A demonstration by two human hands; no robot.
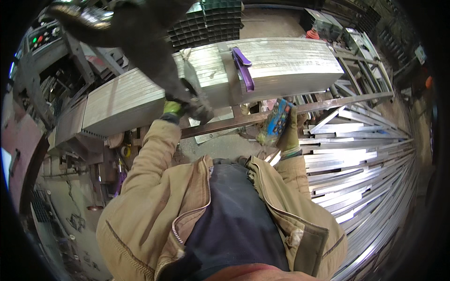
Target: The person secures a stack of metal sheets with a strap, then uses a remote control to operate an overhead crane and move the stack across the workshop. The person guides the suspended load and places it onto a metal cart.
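Observation:
My right hand [292,133], in a yellow-green glove, is closed around a blue-patterned plastic packet [277,119]. It holds the packet in front of a long bundle of silvery metal lengths [286,58]. My left hand [172,108] wears a similar glove and reaches to the bundle's near side. A dark shape [157,56], perhaps another person's sleeved arm, hides its fingers. A dark band [229,75] crosses the bundle. Beside that band lies a purple long-handled tool [244,72], bent over the near edge. A second, paler strap [191,70] hangs left of it.
A brown steel rail [253,119] runs along the bundle's near side. Many loose shiny metal profiles [356,164] fan out at right. A machine with coloured buttons [44,38] stands at far left. Black gridded pieces [206,25] are stacked behind the bundle.

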